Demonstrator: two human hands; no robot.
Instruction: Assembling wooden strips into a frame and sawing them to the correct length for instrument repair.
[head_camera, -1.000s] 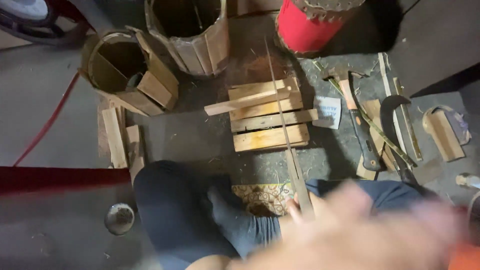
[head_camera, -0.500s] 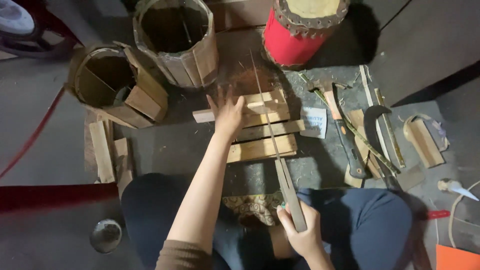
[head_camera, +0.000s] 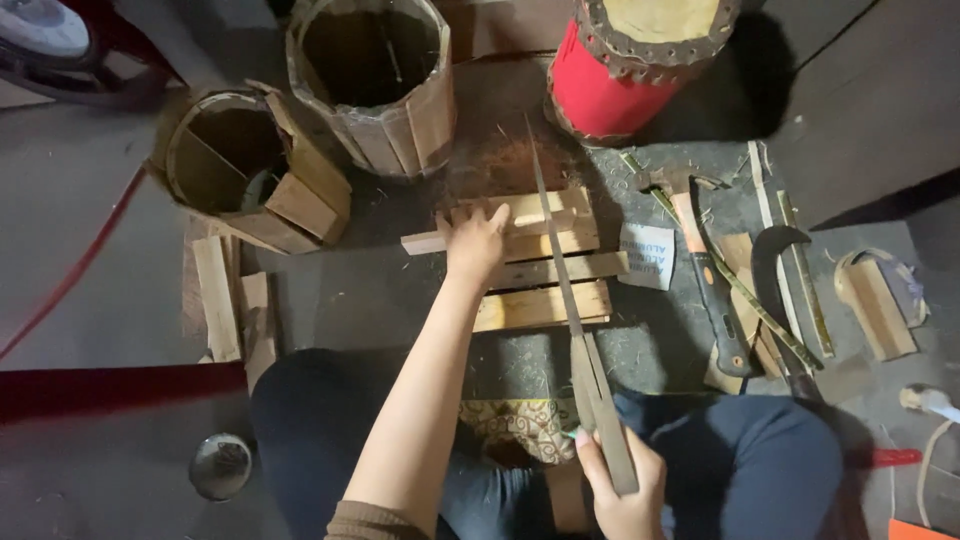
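Little has moved since half a second ago: both hands stay where they were, and only the view has drifted slightly. The left hand (head_camera: 473, 243) lies with fingers spread flat on the stack of wooden slats (head_camera: 540, 262), pressing on the top pieces rather than gripping them. The stack sits on the dark mat (head_camera: 400, 300) in front of the person's knees. The right hand (head_camera: 620, 485) is clenched around the handle of a long thin blade (head_camera: 560, 270), which runs up and away across the slats, its tip near the red drum (head_camera: 625, 70). To the right of the stack lie a hammer (head_camera: 700, 250) and a curved sickle (head_camera: 780, 260). Behind the slats stands an upright wooden barrel (head_camera: 375, 85); another barrel (head_camera: 245, 170) lies tilted at the left, with loose slats (head_camera: 215, 295) beside it.
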